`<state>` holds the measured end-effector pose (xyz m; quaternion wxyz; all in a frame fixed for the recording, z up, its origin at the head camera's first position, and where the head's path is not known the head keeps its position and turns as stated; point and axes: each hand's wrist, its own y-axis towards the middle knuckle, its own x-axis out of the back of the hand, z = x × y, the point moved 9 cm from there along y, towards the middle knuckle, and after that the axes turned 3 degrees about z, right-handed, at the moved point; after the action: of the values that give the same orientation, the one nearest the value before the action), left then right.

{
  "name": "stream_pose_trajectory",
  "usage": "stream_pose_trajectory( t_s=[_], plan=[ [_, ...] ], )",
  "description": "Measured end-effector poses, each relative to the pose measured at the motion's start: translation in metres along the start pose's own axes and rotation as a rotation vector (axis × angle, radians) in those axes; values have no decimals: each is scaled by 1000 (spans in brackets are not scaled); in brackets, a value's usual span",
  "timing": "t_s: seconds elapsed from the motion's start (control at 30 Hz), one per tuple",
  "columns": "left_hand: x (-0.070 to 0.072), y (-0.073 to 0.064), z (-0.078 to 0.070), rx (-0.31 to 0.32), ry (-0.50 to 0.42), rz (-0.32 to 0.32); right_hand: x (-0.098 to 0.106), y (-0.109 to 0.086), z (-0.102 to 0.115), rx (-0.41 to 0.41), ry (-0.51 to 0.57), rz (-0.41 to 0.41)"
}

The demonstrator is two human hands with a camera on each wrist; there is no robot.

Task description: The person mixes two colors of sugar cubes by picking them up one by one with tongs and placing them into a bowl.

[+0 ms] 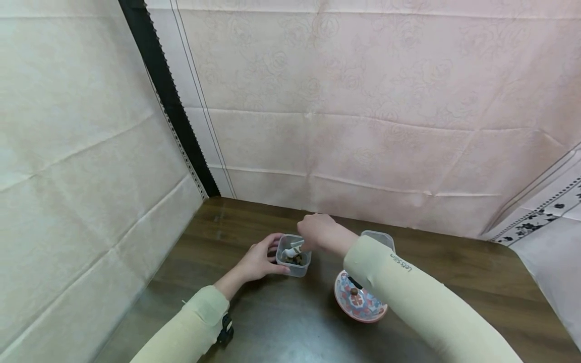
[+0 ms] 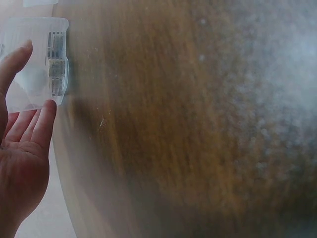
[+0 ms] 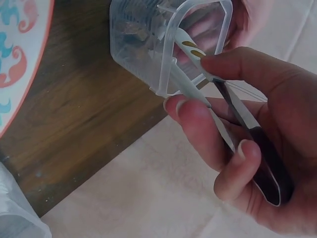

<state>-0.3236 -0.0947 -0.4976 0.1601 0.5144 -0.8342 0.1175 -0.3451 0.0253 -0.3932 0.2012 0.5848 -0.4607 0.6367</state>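
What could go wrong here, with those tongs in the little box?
The small pieces in the clear container could slip from the tongs in the right hand if lifted. Pushing on its wall might tip it if the left hand loosens. The right sleeve, which crosses the patterned plate in the head view, could brush the brown piece on it.

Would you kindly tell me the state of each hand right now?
Left hand: holding the clear container by its side.
Right hand: holding the tongs.
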Motion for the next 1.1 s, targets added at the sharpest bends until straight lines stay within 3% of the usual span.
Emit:
stream_pose_trajectory(
  t_s=[0.2, 0.5, 0.77, 1.1],
  plan=[
    [0, 0, 1, -6, 9, -1, 0, 5, 2, -14, 1, 4],
    [-1, 1, 2, -3, 25, 5, -4, 5, 1, -28, 98, 75],
    [0, 0, 0, 4, 25, 2, 5, 5, 10, 0, -75, -29],
    [-1, 1, 2, -2, 19, 6, 2, 6, 17, 26, -135, -32]
  ],
)
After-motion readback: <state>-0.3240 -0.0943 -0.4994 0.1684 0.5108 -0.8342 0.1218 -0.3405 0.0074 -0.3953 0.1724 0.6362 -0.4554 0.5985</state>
